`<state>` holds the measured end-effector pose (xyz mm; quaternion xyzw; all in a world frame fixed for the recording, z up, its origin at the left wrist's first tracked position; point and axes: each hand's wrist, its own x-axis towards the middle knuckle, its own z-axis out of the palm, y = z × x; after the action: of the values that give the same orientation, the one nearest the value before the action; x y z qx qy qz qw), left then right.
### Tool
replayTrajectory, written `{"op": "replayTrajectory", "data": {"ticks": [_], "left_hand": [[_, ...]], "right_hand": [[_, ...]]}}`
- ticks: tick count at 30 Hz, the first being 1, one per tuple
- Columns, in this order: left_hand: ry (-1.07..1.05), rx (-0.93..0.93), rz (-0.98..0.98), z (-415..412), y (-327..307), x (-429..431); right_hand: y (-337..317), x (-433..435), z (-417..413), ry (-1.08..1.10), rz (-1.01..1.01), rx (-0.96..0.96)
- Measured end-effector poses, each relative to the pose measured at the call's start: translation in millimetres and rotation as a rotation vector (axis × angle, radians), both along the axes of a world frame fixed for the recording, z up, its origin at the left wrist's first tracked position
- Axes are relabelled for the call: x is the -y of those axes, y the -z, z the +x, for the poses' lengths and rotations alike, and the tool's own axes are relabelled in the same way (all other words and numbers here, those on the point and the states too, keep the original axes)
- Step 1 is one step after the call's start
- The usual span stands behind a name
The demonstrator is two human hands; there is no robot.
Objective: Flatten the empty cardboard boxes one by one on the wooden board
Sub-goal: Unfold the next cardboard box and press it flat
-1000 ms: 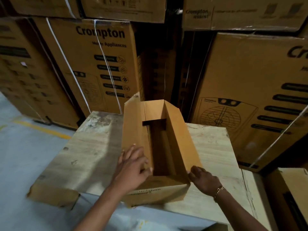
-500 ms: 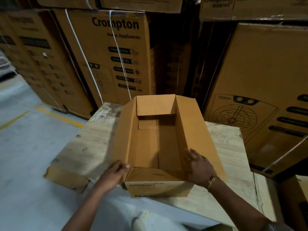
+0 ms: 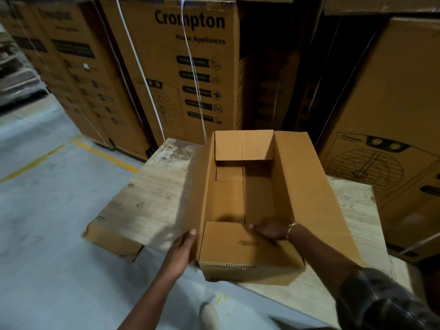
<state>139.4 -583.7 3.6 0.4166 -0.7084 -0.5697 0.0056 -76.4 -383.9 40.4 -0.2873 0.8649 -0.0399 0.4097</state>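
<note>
At twelve o'clock I see a tall Crompton carton (image 3: 190, 67) bound with white straps (image 3: 142, 75). Another printed carton (image 3: 381, 139) stands at two o'clock. Grey floor (image 3: 47, 234) with yellow lines (image 3: 106, 156) fills my nine o'clock.

Stacked cartons (image 3: 181, 67) crowd behind the board (image 3: 147, 198); floor (image 3: 47, 234) leftward open.

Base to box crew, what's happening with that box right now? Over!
Left hand flat against left wall of cardboard box. Right hand on near flap, fingers blurred. Box open on wooden board, not flattened. Nothing blocking.
</note>
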Motion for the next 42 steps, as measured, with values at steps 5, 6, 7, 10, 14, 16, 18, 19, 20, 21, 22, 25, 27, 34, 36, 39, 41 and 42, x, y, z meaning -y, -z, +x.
{"op": "replayTrajectory", "data": {"ticks": [5,6,7,10,14,16,18,19,20,21,22,25,27,34,36,39,41,42], "left_hand": [[-0.010,-0.093,0.002,-3.8,-20.0,14.4],[0.026,-0.102,0.010,-3.5,-18.8,18.6],[0.079,-0.095,0.027,-3.3,-16.8,22.7],[0.427,0.033,0.032,-2.4,-17.2,23.6],[0.728,0.259,-0.280,0.0,-15.3,8.0],[0.720,0.274,-0.397,-0.9,-6.0,-3.3],[0.671,0.249,-0.487,-2.3,4.1,-15.5],[0.633,0.214,-0.525,-2.8,8.6,-21.1],[0.590,0.175,-0.546,-2.5,11.6,-25.8],[0.552,0.143,-0.544,-2.2,12.3,-30.0],[0.527,0.118,-0.535,-2.0,11.9,-32.8],[0.533,0.128,-0.509,-2.4,7.6,-31.3],[0.553,0.151,-0.523,-1.9,4.1,-29.2],[0.496,0.137,-0.376,-2.4,2.9,-7.2],[0.459,0.156,-0.370,-9.9,3.9,8.6],[0.493,0.229,-0.576,-35.1,5.0,32.5],[0.517,0.234,-0.639,-61.3,7.0,45.8],[0.533,0.234,-0.644,-77.4,8.4,52.2]], "right_hand": [[-105.6,-36.2,-21.2,0.099,-0.305,0.178],[-115.4,-49.3,-16.6,0.056,-0.286,0.294],[-119.5,-62.1,-12.2,0.029,-0.281,0.358],[-97.3,-93.0,3.4,-0.001,-0.282,0.201],[-27.1,-122.4,22.1,0.073,-0.182,-0.163],[1.7,-124.5,35.3,0.176,-0.273,-0.087],[21.1,-118.0,48.2,0.230,-0.348,-0.057],[30.0,-113.6,54.1,0.249,-0.379,-0.076],[38.0,-109.3,59.4,0.268,-0.409,-0.108],[44.4,-105.6,63.5,0.290,-0.428,-0.150],[49.4,-103.0,65.9,0.304,-0.442,-0.187],[50.2,-101.3,66.9,0.328,-0.458,-0.210],[49.8,-103.5,65.4,0.322,-0.459,-0.197],[36.0,-95.0,66.8,0.318,-0.441,-0.060],[20.7,-88.5,61.5,0.371,-0.416,-0.081],[3.4,-64.4,36.3,0.342,-0.280,-0.419],[-1.2,-34.1,10.8,0.335,-0.287,-0.477],[-3.2,-15.4,-2.8,0.379,-0.349,-0.416]]}}
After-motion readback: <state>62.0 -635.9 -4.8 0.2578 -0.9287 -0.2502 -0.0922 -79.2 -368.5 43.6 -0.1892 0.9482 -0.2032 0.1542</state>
